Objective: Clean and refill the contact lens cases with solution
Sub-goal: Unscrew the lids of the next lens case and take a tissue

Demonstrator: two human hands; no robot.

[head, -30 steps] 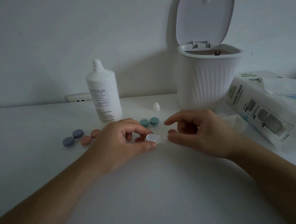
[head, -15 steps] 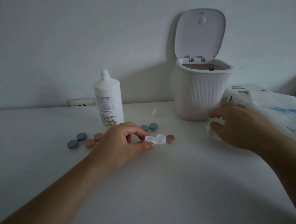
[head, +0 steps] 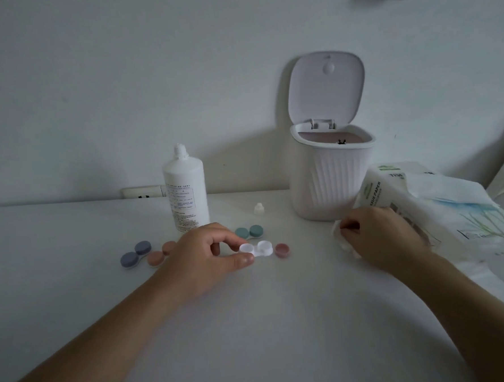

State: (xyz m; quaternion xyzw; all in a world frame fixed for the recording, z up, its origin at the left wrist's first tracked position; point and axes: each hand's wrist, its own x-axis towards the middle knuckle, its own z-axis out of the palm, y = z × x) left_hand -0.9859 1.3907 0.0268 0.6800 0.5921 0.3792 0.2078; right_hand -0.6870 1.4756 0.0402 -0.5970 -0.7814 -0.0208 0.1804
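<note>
Four lens cases [head: 256, 249] are seen, with one loose cap [head: 282, 250], one bottle [head: 185, 189], one bin [head: 332, 174], one tissue pack [head: 416, 198] and two hands [head: 202, 259].

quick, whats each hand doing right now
Left hand: fingers pinch the white lens case on the table.
Right hand: fingers curled round a crumpled tissue beside the tissue pack.
</note>
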